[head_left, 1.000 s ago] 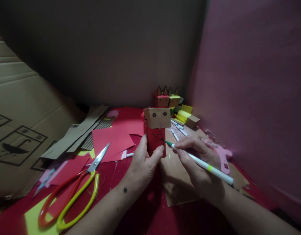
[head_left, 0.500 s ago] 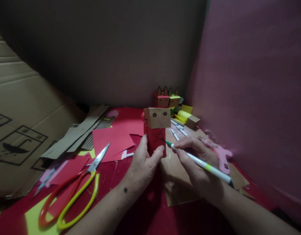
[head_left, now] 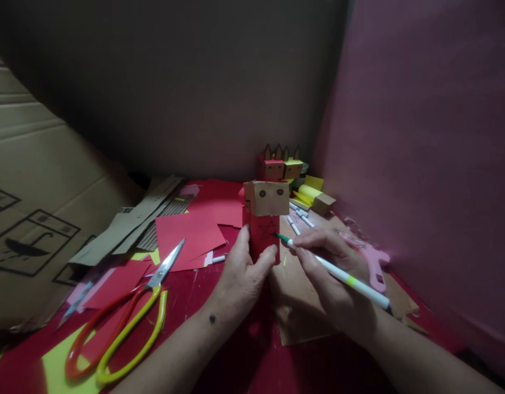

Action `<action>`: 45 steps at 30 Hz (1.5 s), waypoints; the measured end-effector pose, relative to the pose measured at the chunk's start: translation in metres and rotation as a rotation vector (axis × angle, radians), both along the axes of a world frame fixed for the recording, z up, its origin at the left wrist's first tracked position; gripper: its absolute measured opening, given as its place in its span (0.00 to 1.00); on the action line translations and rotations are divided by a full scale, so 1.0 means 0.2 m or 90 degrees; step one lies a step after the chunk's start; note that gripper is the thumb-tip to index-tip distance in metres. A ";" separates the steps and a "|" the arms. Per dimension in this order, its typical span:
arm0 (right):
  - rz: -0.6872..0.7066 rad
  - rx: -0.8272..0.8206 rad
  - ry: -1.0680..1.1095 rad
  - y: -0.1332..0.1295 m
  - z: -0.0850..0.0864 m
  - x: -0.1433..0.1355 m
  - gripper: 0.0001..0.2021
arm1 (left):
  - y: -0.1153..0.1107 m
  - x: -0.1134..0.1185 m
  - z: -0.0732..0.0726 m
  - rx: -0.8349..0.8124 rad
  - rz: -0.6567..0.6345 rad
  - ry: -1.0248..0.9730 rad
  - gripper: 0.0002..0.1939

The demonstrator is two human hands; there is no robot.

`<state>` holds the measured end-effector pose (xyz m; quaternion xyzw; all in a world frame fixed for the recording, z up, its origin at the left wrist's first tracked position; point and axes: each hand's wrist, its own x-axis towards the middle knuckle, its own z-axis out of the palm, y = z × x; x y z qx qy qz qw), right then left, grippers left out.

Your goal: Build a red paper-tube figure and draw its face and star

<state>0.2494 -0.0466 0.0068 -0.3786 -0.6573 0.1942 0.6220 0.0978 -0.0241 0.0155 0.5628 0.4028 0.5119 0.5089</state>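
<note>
far left: cardboard sheet [head_left: 34, 219] leaning up, w/ printed umbrella mark. next to it, cardboard strips [head_left: 141, 219] and red paper [head_left: 189, 232] lying flat on the red table [head_left: 236, 355]. front left: scissors [head_left: 125, 323] w/ orange and yellow handles, blades open a bit, tip pointing up-right toward the red paper.

centre: left hand [head_left: 240, 273] clenched round the lower part of the paper figure [head_left: 264, 221], thumb on its front, fingers behind. figure stands upright, near mid-table; brown box head w/ two drawn eyes, red body w/ a drawn star.

right of centre: right hand [head_left: 332, 273] grips a marker [head_left: 338, 273] in a writing hold; green tip touches the red body just right of the star. hand rests over a flat cardboard piece [head_left: 293, 306].

behind: two small finished figures [head_left: 281, 164] side by side by the back wall, loose markers [head_left: 297, 216] near them. far right: pink glue gun [head_left: 373, 262] on the table, beside the pink wall [head_left: 420, 164].
</note>
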 end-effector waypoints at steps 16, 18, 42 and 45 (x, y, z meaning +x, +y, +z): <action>0.008 0.009 -0.026 -0.01 0.01 0.00 0.06 | -0.01 0.00 0.01 -0.006 -0.003 0.010 0.15; 0.002 0.002 -0.020 0.00 0.01 0.00 0.05 | -0.01 0.00 0.00 -0.006 -0.002 0.010 0.15; -0.012 -0.005 -0.007 0.00 0.00 0.00 0.04 | -0.01 0.00 0.02 -0.012 -0.006 -0.005 0.17; -0.017 -0.012 0.011 -0.01 -0.01 0.00 0.04 | -0.01 0.00 0.02 -0.032 -0.010 -0.007 0.17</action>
